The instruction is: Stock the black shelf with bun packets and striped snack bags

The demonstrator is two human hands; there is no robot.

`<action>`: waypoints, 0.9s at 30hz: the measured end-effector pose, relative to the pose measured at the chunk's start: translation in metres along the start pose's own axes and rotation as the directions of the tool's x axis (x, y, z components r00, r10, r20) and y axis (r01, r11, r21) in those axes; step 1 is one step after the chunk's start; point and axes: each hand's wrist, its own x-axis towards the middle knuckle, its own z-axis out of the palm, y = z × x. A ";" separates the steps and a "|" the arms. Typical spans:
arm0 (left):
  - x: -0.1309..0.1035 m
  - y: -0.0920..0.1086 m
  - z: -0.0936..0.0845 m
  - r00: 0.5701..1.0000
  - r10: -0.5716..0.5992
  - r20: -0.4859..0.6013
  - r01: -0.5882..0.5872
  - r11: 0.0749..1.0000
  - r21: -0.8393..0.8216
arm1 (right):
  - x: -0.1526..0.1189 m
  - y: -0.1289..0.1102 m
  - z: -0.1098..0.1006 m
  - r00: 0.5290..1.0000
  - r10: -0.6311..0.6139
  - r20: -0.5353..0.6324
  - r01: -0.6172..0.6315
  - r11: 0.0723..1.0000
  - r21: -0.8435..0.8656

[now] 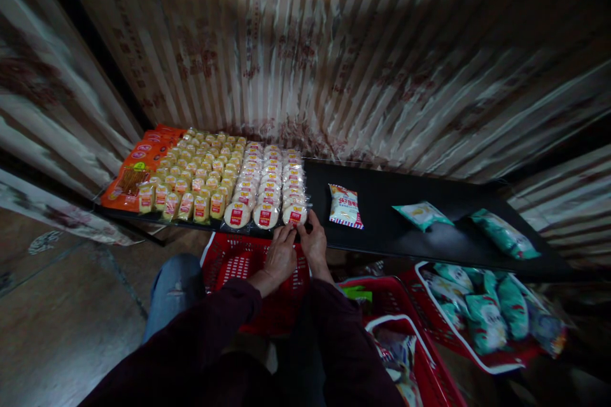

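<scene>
On the black shelf [377, 210], round white rice crackers in clear wrappers stand in three rows running from front to back. The front wrapped rice cracker [294, 213] of the rightmost row has both hands on it. My left hand [280, 253] presses its fingertips on the lower left edge, the fingers close together. From the right, my right hand [314, 244] pinches the packet's side between thumb and fingers. Beside them is another front rice cracker [266, 215]. Small yellow wrapped cakes [200, 172] fill the rows to the left.
Orange snack bags [138, 168] lie at the shelf's left end. A white snack bag [345, 206] and teal bags [422, 215] lie to the right. Below stand a red basket [224, 243], another basket [420, 356] with packets, and one [477, 353] holding teal bags. A pleated curtain [286, 44] hangs behind.
</scene>
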 end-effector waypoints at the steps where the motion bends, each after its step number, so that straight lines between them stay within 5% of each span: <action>1: 0.000 0.000 0.000 1.000 -0.002 -0.001 0.002 1.000 -0.003 | 0.001 0.000 0.000 1.000 -0.001 0.001 0.001 1.000 0.006; 27: -0.004 -0.004 0.006 1.000 0.010 0.003 -0.010 0.999 0.039 | 0.010 0.003 0.013 0.998 -0.069 -0.014 0.070 0.995 0.065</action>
